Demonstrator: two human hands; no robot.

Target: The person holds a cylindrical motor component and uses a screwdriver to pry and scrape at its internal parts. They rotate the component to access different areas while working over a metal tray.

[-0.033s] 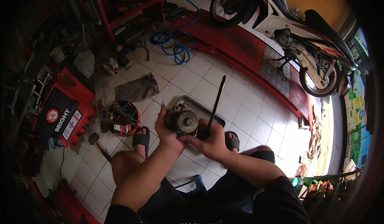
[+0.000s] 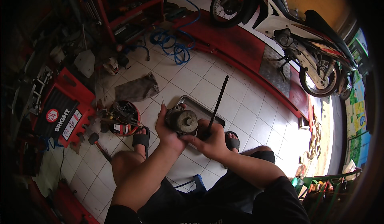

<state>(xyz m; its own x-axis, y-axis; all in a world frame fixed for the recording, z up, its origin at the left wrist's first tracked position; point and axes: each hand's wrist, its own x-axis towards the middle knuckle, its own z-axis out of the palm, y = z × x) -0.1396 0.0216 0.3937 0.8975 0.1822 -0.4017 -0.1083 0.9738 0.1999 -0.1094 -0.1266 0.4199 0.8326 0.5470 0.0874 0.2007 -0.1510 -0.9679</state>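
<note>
A grimy, round-bodied metal motor with a small boss on its end face rests in my left hand; the fingers wrap its left side and underside. My right hand is closed round a screwdriver, whose long dark shaft points up and away, tilted slightly right. Most of its handle is hidden in the fist. My right thumb reaches to the motor's lower edge. Below both hands lies a shallow metal tray on the tiled floor, partly covered by the hands and motor.
Left of my foot stands a round red container of tools, with a hammer nearby. A grey cloth and coiled blue hose lie farther off. A motorcycle stands on a red lift. A red toolbox is at left.
The screwdriver's tip has swung slightly to the right. The motor and my left hand look unchanged.
</note>
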